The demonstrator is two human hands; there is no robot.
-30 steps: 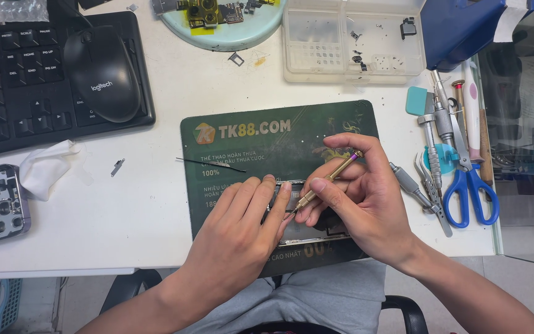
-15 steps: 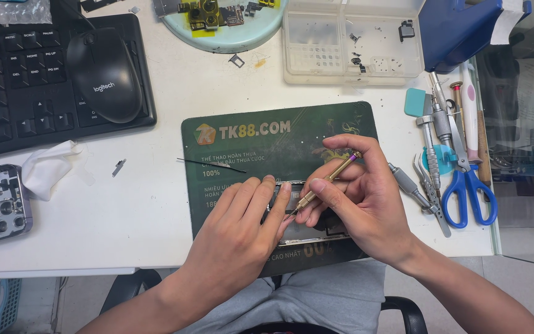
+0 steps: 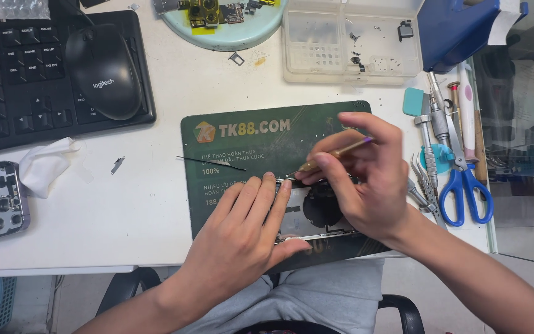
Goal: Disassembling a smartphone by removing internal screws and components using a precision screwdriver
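the mat (image 3: 248, 142) lies mid-surface (image 3: 143, 216), with the phone (image 3: 316, 213) on its near part. the left hand (image 3: 242, 241) rests flat on the phone; the right hand (image 3: 366, 179) is just right of it, holding the tool (image 3: 335, 153) over the phone's far edge. left of the mat sit keyboard (image 3: 20, 86) and mouse (image 3: 103, 71); behind it, the tray (image 3: 353, 43); right of it, the scissors (image 3: 461, 179).

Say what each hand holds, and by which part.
Right hand pinches a brass-coloured tool mid-shaft. Left hand grips nothing; it lies flat on the phone.
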